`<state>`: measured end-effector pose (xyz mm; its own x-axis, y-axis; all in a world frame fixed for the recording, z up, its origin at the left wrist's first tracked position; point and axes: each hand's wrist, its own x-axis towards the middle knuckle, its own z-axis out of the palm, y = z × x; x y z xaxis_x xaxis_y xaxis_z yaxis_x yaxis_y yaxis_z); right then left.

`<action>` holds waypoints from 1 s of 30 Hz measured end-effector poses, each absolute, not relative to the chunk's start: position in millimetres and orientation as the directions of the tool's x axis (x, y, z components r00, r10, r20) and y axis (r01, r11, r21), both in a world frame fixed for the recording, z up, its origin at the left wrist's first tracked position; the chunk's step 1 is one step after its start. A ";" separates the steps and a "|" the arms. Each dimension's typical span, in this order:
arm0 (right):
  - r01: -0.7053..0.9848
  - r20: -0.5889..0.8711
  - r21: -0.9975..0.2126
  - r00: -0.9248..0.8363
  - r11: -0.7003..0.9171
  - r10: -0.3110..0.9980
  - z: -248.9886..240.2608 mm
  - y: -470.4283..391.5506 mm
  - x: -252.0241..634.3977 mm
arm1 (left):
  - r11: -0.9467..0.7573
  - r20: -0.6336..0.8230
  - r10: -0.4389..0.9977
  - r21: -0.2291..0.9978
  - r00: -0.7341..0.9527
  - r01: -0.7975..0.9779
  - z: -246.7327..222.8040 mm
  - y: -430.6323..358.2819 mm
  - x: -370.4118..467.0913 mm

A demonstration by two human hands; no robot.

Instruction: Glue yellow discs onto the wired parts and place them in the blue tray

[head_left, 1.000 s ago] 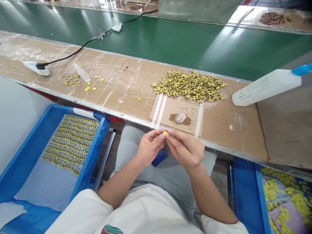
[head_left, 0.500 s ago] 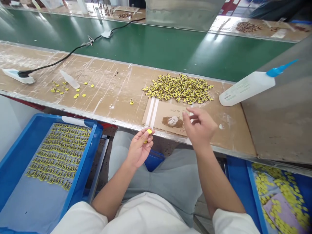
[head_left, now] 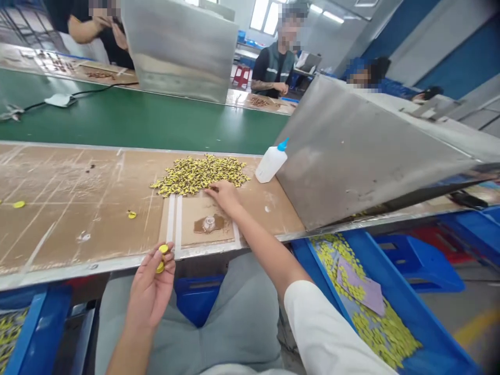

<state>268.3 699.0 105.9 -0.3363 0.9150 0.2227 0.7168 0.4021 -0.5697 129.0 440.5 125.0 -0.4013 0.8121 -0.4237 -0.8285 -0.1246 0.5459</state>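
My left hand (head_left: 150,286), in front of the table's near edge, is closed round a few small yellow discs (head_left: 163,249) held between thumb and fingers. Out over the table, my right hand (head_left: 225,197) pinches at the near right edge of a pile of small yellow and dark brown pieces (head_left: 195,174). What its fingertips hold, if anything, is too small to make out. Between me and the pile lies a cardboard sheet (head_left: 191,205) with white tape strips. On it, a clear glossy blob (head_left: 209,223) sits in a wet brown patch.
A white squeeze bottle (head_left: 269,165) with a blue nozzle leans on a metal panel (head_left: 336,156). A green conveyor belt (head_left: 156,122) runs behind the table. Low at the right, a blue tray (head_left: 363,245) holds many yellow discs. Co-workers (head_left: 273,67) are across the belt.
My view has swung up and to the right. My right hand has moved from above the cardboard sheet forward to the pile. My left hand still holds the yellow discs.
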 end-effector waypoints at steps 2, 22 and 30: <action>0.679 0.226 -0.621 -0.322 0.390 0.920 103.7 701.2 271.9 | -0.137 -0.412 0.815 0.547 -0.408 -0.826 125.7 445.0 125.0; 0.551 0.283 -0.751 -0.231 0.364 0.931 132.0 675.1 360.0 | -0.215 -0.285 0.862 0.540 -0.418 -0.814 121.8 493.9 87.6; 0.623 0.410 -0.450 -0.493 0.640 0.768 120.2 673.3 393.2 | -0.200 -0.280 0.889 0.473 -0.361 -0.858 116.9 505.4 93.7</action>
<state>393.2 673.3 120.2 -0.4926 0.7676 0.4100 0.6231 0.6400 -0.4496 93.7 505.4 116.9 -0.3614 0.8893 -0.2803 -0.8582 -0.1997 0.4729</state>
